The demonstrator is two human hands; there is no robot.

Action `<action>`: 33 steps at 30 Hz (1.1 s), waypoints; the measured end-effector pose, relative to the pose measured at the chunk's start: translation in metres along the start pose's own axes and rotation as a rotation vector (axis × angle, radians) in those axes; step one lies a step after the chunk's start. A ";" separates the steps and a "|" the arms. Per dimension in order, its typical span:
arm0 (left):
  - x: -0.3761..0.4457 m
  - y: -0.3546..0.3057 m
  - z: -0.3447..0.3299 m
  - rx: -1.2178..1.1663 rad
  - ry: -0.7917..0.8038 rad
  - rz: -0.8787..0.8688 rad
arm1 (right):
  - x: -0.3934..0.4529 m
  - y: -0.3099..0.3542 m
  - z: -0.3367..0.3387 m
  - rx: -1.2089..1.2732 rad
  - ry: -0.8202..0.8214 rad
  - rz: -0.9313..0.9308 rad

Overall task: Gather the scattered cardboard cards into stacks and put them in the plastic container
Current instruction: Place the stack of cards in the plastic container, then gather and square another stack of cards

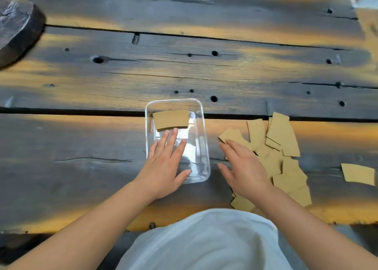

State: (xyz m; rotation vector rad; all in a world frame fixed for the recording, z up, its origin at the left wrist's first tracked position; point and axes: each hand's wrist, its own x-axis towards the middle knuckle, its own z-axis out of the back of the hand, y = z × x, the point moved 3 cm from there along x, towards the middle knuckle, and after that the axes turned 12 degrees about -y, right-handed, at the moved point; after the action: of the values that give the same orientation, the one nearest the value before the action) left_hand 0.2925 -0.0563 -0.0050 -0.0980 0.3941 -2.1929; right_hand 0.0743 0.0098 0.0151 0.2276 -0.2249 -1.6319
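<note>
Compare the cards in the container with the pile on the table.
The cards in the container form one neat stack at its far end; the pile is many cards, loose and overlapping. The left hand is over the container; the right hand rests on the pile. Both are brown cardboard.

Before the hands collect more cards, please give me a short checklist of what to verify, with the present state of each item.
1. Plastic container upright and open: ok.
2. Cards in the container lie flat at its far end: ok.
3. Room left in the container: ok.
4. Left hand empty, over the container: ok.
5. Right hand over the scattered pile, holding nothing yet: ok.
6. Lone card apart on the right, not gathered: not ok.
</note>
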 end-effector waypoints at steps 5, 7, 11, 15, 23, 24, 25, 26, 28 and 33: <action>-0.007 -0.069 -0.018 -0.037 0.035 -0.229 | -0.087 -0.083 -0.006 -0.114 0.130 -0.256; -0.009 -0.098 -0.034 -0.029 0.067 -0.318 | -0.121 -0.111 -0.011 -0.151 0.176 -0.360; -0.008 -0.144 -0.082 -0.018 0.259 -0.364 | -0.167 -0.150 -0.024 -0.178 0.291 -0.440; -0.017 -0.173 -0.128 0.058 0.397 -0.281 | -0.186 -0.166 -0.038 -0.257 0.447 -0.263; -0.018 -0.206 -0.167 0.236 0.387 -0.291 | -0.174 -0.212 -0.036 -0.236 0.425 -0.084; -0.016 -0.205 -0.166 0.250 0.374 -0.282 | -0.171 -0.222 -0.034 -0.237 0.412 -0.090; -0.013 -0.204 -0.164 0.261 0.362 -0.272 | -0.170 -0.233 -0.032 -0.243 0.399 -0.094; -0.011 -0.202 -0.161 0.274 0.349 -0.261 | -0.169 -0.244 -0.030 -0.247 0.389 -0.104; -0.005 -0.200 -0.154 0.296 0.322 -0.220 | -0.169 -0.265 -0.026 -0.251 0.382 -0.130; 0.016 -0.209 -0.143 0.258 0.251 -0.058 | -0.167 -0.306 -0.016 -0.251 0.338 -0.144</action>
State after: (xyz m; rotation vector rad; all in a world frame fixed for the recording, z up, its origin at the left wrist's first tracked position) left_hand 0.0927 0.0840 -0.0755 0.3129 0.2457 -2.3003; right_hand -0.2018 0.1986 -0.0847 0.3279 0.2582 -1.7164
